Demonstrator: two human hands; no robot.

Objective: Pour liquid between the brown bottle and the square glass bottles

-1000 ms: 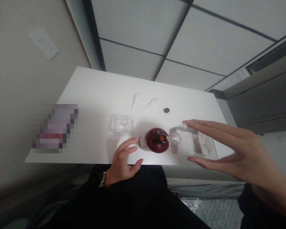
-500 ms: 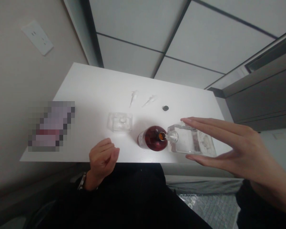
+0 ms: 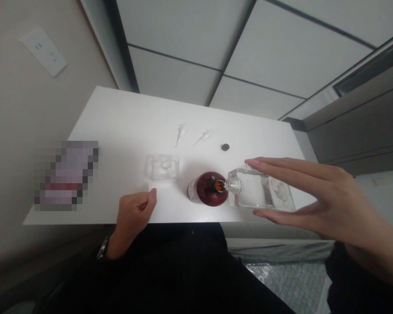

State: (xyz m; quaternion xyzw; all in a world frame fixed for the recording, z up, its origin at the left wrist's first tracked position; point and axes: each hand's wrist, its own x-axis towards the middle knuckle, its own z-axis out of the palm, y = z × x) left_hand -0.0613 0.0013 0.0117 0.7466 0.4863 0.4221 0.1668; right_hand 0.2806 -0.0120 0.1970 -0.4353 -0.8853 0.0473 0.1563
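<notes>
My right hand [image 3: 317,196] grips a clear square glass bottle [image 3: 255,192] by its sides, tipped over so that its neck meets the mouth of a brown bottle [image 3: 212,196]. The brown bottle stands upright near the table's front edge, a label on its side. Clear liquid seems to show inside the tilted bottle. My left hand [image 3: 134,211] is curled into a fist at the front edge, its thumb on top; whether anything is inside the fist is hidden. Just beyond it stands a second clear square glass bottle [image 3: 165,168], upright and uncapped.
Two pale pump heads or nozzles [image 3: 180,134] lie toward the back of the white table [image 3: 124,117]. A dark round cap [image 3: 225,147] lies right of them. At the left end is a blurred-out pinkish item [image 3: 65,174]. Cabinet panels [image 3: 177,30] stand behind.
My left hand has turned and shifted slightly left, its fingers now tucked in. The right hand keeps the clear bottle tipped at the brown bottle's mouth. The view has moved slightly.
</notes>
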